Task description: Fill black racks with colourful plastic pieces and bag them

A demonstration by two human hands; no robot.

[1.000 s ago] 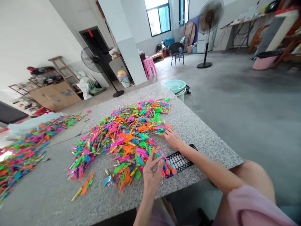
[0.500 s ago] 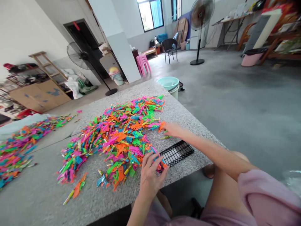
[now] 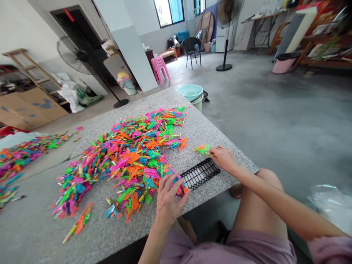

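Observation:
A black openwork basket (image 3: 202,172) lies on the speckled stone table, with a few small plastic toy guns (image 3: 181,186) at its left end. Around that end my left hand (image 3: 168,196) is closed, thumb in front and fingers behind. My right hand (image 3: 224,158) is just beyond the basket's right end, its fingers pinched on a bright green toy gun (image 3: 202,148) with a yellowish tube. To the left spreads a big heap of toy guns (image 3: 129,146) in pink, orange, green and blue. One orange toy gun (image 3: 183,143) lies at the heap's right edge.
Another heap of toy parts (image 3: 30,154) lies at the far left of the table (image 3: 110,238). An orange and green piece (image 3: 82,220) lies near the front. Beyond the table's right edge stands a light blue basin (image 3: 189,91). Standing fans and chairs are farther off.
My right hand has drawn back to the right from the heap's edge, with the green toy gun in its fingers. My left hand stays at the basket's end. The view has shifted slightly.

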